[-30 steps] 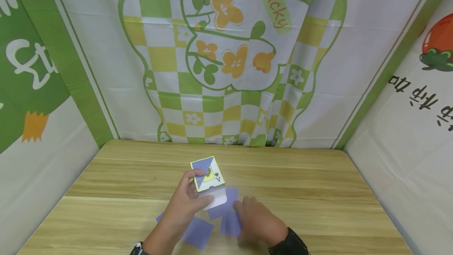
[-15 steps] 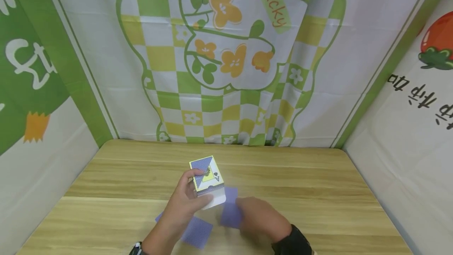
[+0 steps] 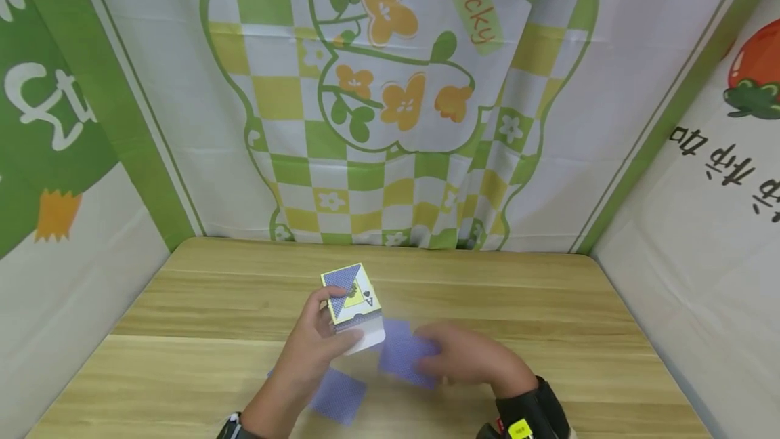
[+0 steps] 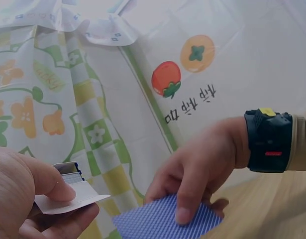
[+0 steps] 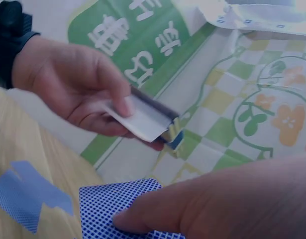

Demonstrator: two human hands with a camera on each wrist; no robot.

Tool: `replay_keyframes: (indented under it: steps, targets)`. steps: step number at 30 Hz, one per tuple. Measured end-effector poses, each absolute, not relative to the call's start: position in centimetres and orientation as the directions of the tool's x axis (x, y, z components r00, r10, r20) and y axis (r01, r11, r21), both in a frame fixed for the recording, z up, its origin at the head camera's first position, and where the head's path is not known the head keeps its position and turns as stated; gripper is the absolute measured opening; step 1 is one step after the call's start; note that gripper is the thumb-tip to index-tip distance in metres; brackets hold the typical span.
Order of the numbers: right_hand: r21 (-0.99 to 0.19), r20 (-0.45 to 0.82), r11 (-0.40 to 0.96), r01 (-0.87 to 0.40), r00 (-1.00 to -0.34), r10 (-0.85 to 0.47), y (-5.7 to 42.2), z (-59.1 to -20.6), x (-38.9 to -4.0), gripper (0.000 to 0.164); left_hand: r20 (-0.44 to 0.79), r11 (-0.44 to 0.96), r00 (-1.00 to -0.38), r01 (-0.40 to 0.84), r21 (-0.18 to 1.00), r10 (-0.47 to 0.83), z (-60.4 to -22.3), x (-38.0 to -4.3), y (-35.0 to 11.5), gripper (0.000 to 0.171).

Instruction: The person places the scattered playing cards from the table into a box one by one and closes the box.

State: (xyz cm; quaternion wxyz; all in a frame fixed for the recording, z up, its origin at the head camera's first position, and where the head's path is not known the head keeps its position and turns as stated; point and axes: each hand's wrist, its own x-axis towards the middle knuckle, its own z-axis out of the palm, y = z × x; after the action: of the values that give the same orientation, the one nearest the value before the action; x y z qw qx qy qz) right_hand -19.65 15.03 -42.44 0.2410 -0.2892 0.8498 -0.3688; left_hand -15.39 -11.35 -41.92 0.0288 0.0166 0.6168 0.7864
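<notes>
My left hand (image 3: 307,344) grips a playing-card box (image 3: 356,307), with its white flap (image 4: 75,196) folded out under the thumb. The ace of spades is printed on the box face. To its right, my right hand (image 3: 469,354) pinches a blue-backed playing card (image 5: 105,204) between thumb and fingers. In the left wrist view, the held card (image 4: 162,219) is raised and tilted, its patterned back showing. Part of the card is hidden by the thumb in the right wrist view. The right hand is blurred in the head view.
More blue-backed cards (image 3: 341,395) lie on the wooden table (image 3: 201,317), partly behind the left forearm in the head view. Fabric panels stand along the table's back and sides, including a checkered curtain (image 3: 396,202).
My right hand has moved to the right from over the table cards, drawing a card along with it. My left hand and the box have shifted only slightly.
</notes>
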Motion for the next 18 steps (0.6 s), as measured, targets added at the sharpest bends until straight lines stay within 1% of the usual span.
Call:
replay_keyframes:
  steps: [3, 8, 13, 15, 18]
  targets:
    - [-0.811, -0.213, 0.522, -0.262, -0.699, -0.682, 15.4, -41.6, -19.4, 0.009, -0.010, -0.227, -0.999, -0.021, 0.974, 0.049, -41.8, -15.4, -11.5, 0.068]
    - [-0.860, -0.188, 0.445, -0.248, -0.658, -0.729, 15.7, -40.8, -19.2, 0.011, -0.010, -0.222, -0.999, -0.017, 0.975, 0.034, -41.7, -15.6, -11.7, 0.068]
    - [-0.932, -0.105, 0.286, -0.224, -0.588, -0.802, 15.4, -40.7, -18.9, 0.011, -0.007, -0.235, -0.999, -0.014, 0.972, 0.032, -41.8, -15.7, -11.7, 0.068]
    - [-0.960, -0.077, 0.215, -0.179, -0.569, -0.819, 15.1, -40.8, -18.8, 0.013, -0.010, -0.243, -0.999, -0.018, 0.970, 0.038, -41.9, -15.7, -11.6, 0.069]
    - [-0.987, -0.041, 0.122, -0.107, -0.562, -0.826, 14.3, -41.2, -18.6, 0.019, -0.007, -0.250, -0.999, -0.019, 0.968, 0.050, -42.0, -15.6, -11.5, 0.069]
